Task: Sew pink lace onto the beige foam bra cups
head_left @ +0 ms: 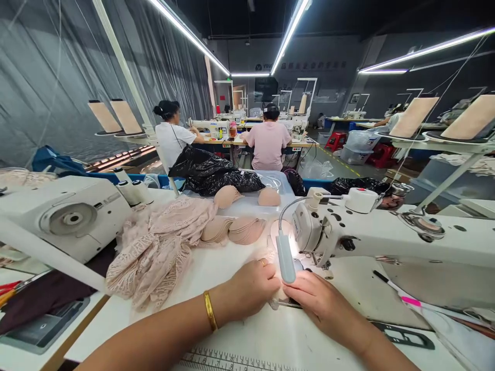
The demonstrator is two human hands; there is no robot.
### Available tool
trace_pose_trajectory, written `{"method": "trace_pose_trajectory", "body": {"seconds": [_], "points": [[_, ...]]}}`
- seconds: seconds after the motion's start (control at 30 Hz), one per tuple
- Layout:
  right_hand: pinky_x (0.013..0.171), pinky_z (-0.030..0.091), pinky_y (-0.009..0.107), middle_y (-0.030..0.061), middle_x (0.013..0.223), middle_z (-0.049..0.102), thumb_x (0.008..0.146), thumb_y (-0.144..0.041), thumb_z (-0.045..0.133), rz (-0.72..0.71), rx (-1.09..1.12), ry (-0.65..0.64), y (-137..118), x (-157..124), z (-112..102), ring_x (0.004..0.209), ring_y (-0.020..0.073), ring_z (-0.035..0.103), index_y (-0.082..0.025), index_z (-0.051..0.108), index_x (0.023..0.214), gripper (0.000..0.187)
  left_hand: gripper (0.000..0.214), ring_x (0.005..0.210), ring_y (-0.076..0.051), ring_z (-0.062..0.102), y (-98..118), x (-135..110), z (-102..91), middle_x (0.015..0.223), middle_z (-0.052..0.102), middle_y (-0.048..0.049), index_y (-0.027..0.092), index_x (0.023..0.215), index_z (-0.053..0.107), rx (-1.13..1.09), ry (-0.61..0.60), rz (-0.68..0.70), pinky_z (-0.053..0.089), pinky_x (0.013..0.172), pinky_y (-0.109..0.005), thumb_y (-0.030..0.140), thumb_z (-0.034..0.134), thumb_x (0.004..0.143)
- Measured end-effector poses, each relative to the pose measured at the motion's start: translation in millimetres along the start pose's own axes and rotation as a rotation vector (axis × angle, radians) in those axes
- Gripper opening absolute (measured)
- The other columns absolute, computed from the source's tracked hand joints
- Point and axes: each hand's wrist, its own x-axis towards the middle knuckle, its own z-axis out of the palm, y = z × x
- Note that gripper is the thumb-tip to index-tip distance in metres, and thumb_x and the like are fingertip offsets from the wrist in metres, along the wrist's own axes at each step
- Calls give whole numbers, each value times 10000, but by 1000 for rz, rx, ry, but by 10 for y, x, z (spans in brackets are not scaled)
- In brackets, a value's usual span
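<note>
My left hand (253, 288), with a gold bangle at its wrist, is closed with thumb and fingers pinching pale beige lace fabric (265, 253) on the white sewing table. Beside it, my right hand (323, 299) is closed at the fabric's near edge, its fingertips partly behind the grey lamp. The two hands almost meet in front of the sewing machine (371, 234). A gooseneck lamp (286, 257) hangs over the fingertips and lights the spot; it hides part of the fabric, and the needle cannot be made out.
Stacked beige bra cups (246, 230) and a heap of lace (162, 247) lie left of the machine. A pen (386, 282) and a ruler (232, 360) rest on the table. Another machine (73, 211) stands at left. Two people sit at machines ahead; black plastic bags (216, 172) lie between.
</note>
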Motion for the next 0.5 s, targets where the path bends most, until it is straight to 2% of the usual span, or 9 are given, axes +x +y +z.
{"method": "trace_pose_trajectory", "body": {"seconds": [0.17,0.37,0.5], "points": [[676,536,307,66,974,693,999,-40,410,90,-66,17,-2,-15,22,884,220,636,-226,667,1147,350,234,731,-175,475,17,-26,63,812,592,-39,182,725,511,2,94,54,418,685,-301,26,541,896],[620,506,300,63,975,681,987,-84,459,158,-63,28,-1,-8,46,845,221,640,-271,674,1058,294,155,731,-195,476,22,-14,130,853,605,-58,175,868,578,12,49,11,437,700,-317,25,539,871],[619,501,315,55,966,659,979,-62,448,179,-61,6,16,-26,78,819,223,622,-266,651,1037,294,160,723,-193,464,35,-20,163,852,596,-57,173,848,574,15,45,-20,428,693,-314,14,559,836]]}}
